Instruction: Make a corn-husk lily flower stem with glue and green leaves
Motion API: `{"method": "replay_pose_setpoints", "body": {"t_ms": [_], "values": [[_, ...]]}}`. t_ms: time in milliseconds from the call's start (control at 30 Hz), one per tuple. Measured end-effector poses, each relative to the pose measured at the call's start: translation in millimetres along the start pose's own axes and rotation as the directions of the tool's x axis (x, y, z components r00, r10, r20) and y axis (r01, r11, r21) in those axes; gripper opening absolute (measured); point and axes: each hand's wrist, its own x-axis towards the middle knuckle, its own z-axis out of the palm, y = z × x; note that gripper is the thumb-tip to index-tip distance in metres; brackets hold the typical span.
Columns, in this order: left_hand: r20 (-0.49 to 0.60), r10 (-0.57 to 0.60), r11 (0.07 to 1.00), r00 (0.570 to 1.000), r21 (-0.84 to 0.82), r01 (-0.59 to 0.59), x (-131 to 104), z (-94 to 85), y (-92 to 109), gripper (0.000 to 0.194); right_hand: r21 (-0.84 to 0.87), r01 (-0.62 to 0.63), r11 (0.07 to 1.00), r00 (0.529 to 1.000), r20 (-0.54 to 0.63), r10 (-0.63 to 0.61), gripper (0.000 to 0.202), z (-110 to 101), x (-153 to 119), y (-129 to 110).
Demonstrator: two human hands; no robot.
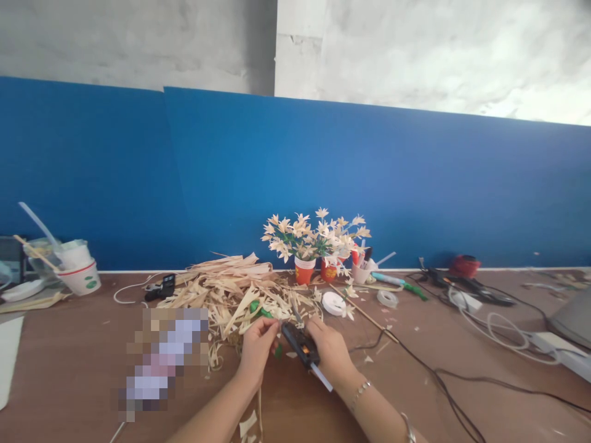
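Observation:
A black hot glue gun (300, 344) lies at an angle above the desk, a white glue stick (322, 377) poking out of its back end. My right hand (331, 351) is closed round it from the right side. Just to the left, my left hand (259, 346) has its thumb and fingertips pinched together near the gun; what they hold is too small to make out. A bit of green shows under those fingers. Beyond both hands spreads a heap of dry straw-coloured husk strips (231, 289), with a green piece (261, 309) lying on it.
Behind the heap, pale husk flowers (300, 232) stand in red paper cups (304, 271). A roll of white tape (333, 303) and a thin stick (364, 312) lie right of centre. Black cables (443, 384) and a power strip (561, 354) run along the right. A blue partition (369, 166) closes the back.

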Motion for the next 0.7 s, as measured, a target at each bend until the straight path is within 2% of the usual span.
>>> {"method": "replay_pose_setpoints", "body": {"t_ms": [200, 400, 500, 633, 700], "values": [[0.009, 0.022, 0.995, 1.000, 0.094, -0.023, -1, -0.1, -1, 0.022, 0.022, 0.039, 0.999, 0.999, -0.014, -0.039, 0.011, 1, 0, 0], [0.062, 0.137, 0.942, 0.989, 0.301, -0.149, -7, 2.9, 2, 0.019, 0.047, 0.090, 0.995, 0.995, -0.056, -0.087, 0.009, -6, -2, -6], [0.108, 0.189, 0.904, 0.976, 0.370, -0.215, -11, 4.0, 4, 0.017, 0.059, 0.043, 0.997, 0.998, -0.050, -0.040, 0.012, -17, -1, -1], [0.077, 0.197, 0.896, 0.977, 0.391, -0.211, -11, 3.1, 3, 0.016, 0.031, -0.123, 0.992, 0.991, 0.059, 0.121, 0.015, -30, 1, 16], [0.045, 0.180, 0.916, 0.983, 0.357, -0.184, -9, 1.9, 3, 0.017, 0.032, -0.121, 0.992, 0.981, 0.155, 0.114, 0.013, -34, 2, 20]]}}
